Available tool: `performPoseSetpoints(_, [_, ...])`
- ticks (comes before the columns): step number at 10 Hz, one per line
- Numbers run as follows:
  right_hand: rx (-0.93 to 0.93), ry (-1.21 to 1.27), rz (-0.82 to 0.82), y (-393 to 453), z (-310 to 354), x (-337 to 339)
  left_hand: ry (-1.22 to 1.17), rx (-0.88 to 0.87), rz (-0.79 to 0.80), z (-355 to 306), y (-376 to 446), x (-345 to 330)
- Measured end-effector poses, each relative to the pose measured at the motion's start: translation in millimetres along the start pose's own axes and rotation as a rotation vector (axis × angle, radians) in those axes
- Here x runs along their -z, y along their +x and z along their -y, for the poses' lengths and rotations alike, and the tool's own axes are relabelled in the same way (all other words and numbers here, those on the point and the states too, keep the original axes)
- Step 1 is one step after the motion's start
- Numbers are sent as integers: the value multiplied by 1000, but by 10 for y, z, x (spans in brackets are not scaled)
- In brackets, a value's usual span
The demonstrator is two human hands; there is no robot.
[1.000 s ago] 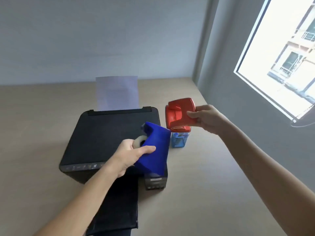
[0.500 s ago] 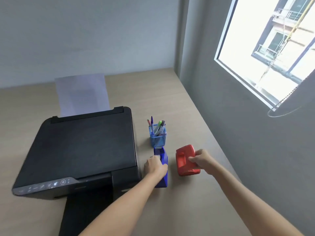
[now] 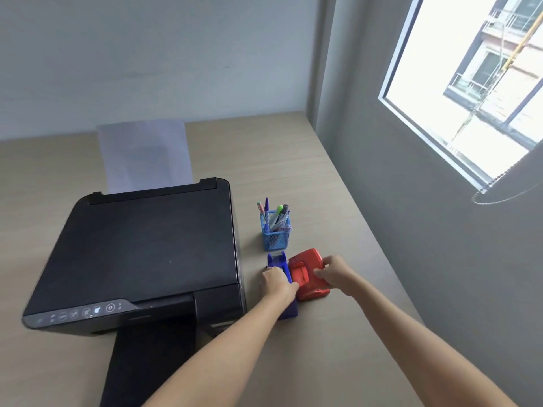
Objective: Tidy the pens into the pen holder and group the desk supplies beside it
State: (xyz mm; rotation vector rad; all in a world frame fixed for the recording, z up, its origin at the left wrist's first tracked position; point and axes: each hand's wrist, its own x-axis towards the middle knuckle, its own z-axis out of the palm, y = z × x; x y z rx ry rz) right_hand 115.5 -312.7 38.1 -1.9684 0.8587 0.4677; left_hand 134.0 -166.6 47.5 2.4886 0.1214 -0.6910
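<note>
A blue mesh pen holder (image 3: pixel 275 235) stands on the wooden desk (image 3: pixel 308 177), right of the printer, with several pens (image 3: pixel 276 214) upright in it. Just in front of it a dark blue tape dispenser (image 3: pixel 277 259) rests on the desk, and my left hand (image 3: pixel 277 282) grips it from above, hiding most of it. A red hole punch (image 3: pixel 308 273) sits on the desk touching the dispenser's right side. My right hand (image 3: pixel 335 274) holds the punch by its right end.
A black printer (image 3: pixel 147 254) with white paper (image 3: pixel 145 155) in its rear feed fills the desk's left half; its output tray (image 3: pixel 147 368) reaches toward me. A grey wall (image 3: pixel 411 230) with a window runs along the desk's right edge.
Both hands brought the tape dispenser and the hole punch down from the air onto the desk in front of the pen holder. The punch has slid left against the dispenser.
</note>
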Motion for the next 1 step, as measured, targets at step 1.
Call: performPoseSetpoints(1, [64, -90, -75, -170, 66, 31, -62, -61, 18, 17, -116, -19])
